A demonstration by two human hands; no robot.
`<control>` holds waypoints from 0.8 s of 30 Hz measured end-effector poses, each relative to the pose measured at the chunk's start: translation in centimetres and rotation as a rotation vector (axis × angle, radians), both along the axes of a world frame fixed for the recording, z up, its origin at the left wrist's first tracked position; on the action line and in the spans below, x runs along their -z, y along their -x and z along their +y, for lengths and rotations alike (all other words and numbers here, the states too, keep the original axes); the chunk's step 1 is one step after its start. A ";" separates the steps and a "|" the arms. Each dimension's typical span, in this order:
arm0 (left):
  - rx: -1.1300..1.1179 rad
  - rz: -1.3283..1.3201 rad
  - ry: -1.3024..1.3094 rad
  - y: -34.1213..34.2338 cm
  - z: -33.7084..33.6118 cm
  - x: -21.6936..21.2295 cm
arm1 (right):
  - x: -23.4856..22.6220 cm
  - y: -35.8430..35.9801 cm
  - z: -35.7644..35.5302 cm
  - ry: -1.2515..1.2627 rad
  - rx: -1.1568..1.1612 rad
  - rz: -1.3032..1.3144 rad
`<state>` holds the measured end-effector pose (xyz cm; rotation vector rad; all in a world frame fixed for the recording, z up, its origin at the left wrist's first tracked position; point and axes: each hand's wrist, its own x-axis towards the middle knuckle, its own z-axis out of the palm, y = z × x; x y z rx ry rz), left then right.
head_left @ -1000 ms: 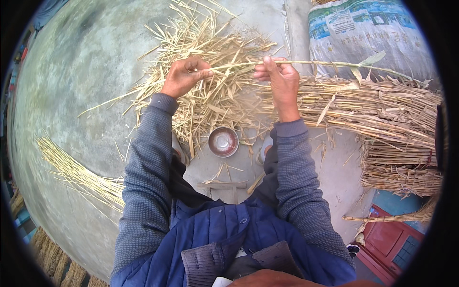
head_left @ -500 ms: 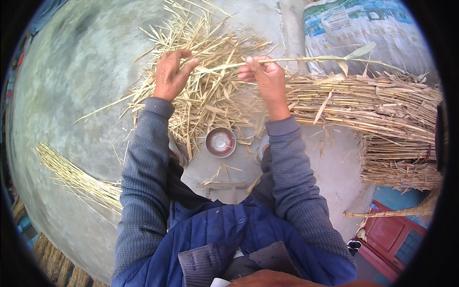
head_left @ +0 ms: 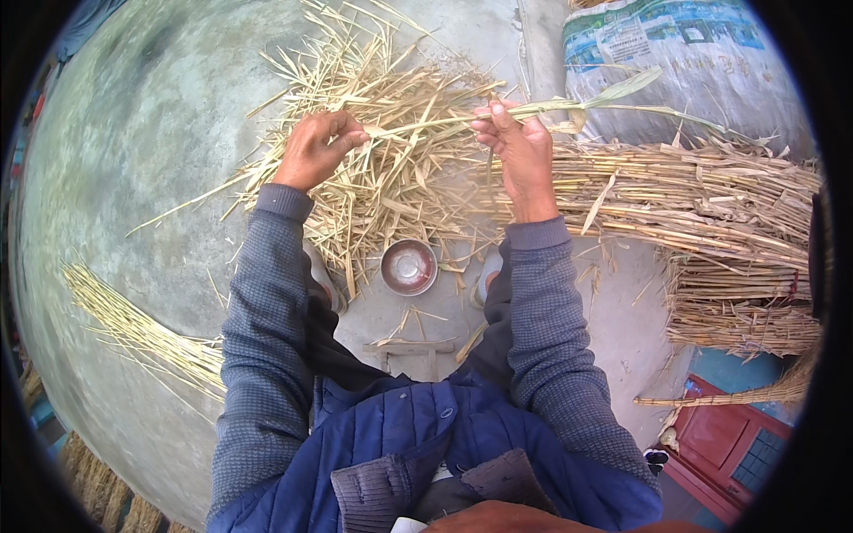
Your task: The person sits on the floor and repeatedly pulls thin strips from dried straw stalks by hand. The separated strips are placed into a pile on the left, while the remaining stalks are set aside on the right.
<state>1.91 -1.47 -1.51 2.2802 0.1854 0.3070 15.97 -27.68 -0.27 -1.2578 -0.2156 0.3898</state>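
A long dry stalk (head_left: 425, 125) with a pale green leaf (head_left: 629, 86) near its far right end stretches between my hands. My left hand (head_left: 313, 151) is closed in a pinch on it, thumb against forefinger. My right hand (head_left: 522, 164) grips the stalk between thumb and fingers, the leafy end passing out to the right. Under both hands spreads a loose heap of straw-coloured husks and leaf strips (head_left: 382, 200). A thin stem (head_left: 191, 205) juts left below my left hand; whether it belongs to the held stalk I cannot tell.
A small metal bowl (head_left: 409, 267) stands on the concrete floor between my feet. Thick stacked stalks (head_left: 675, 186) lie at the right, beside a white and blue sack (head_left: 684, 58). At the left lies a bundle of thin pale stalks (head_left: 147, 329). A red door (head_left: 724, 435) shows lower right.
My right hand has moved slightly right along with the leafy part of the stalk. My left hand has lowered a little, its thumb and forefinger now closer together.
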 end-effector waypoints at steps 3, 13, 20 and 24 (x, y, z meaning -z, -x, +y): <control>0.034 -0.039 0.146 -0.5 -1.5 0.2 | 0.2 0.4 0.6 0.072 -0.084 -0.022; -0.034 -0.018 0.339 -0.8 -1.6 0.4 | -1.5 0.7 -0.5 0.448 -0.365 -0.143; -0.047 -0.107 0.216 -1.1 -1.7 -0.1 | -0.8 1.3 -0.4 0.932 -0.332 -0.657; 0.107 -0.075 0.089 -1.1 -2.2 -0.4 | -0.8 1.5 -0.5 0.917 -0.292 -0.655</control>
